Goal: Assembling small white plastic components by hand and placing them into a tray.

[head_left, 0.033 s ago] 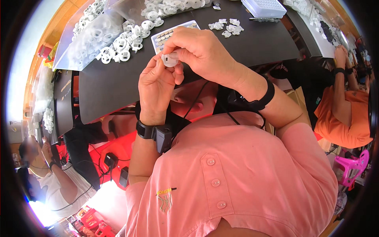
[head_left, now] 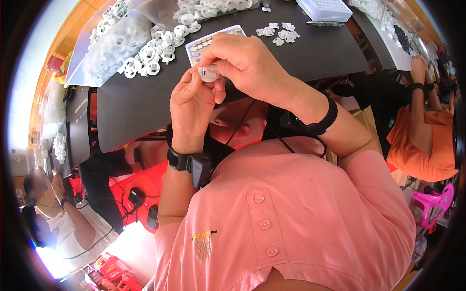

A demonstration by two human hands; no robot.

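Note:
Both hands meet over the near part of the dark table, at a small round white plastic part (head_left: 208, 73) with a dark slot in it. My left hand (head_left: 191, 99) is closed, its thumb and fingers gripping the part from the left and below. From the upper right my right hand (head_left: 250, 65) pinches the part's edge with thumb and forefinger. The right fingers partly cover it, so anything small between them is hidden. Just beyond the hands lies a white tray (head_left: 233, 30) with rows of round, coin-like pieces, half hidden by my right hand.
Many white ring-shaped parts (head_left: 153, 68) spill from a clear plastic bin (head_left: 80, 68) at the left. Several small white pieces (head_left: 286, 36) lie on the dark table (head_left: 141, 109). Stacked white trays (head_left: 325, 10) stand far right. Co-workers sit at both sides, one in an orange shirt (head_left: 422, 150).

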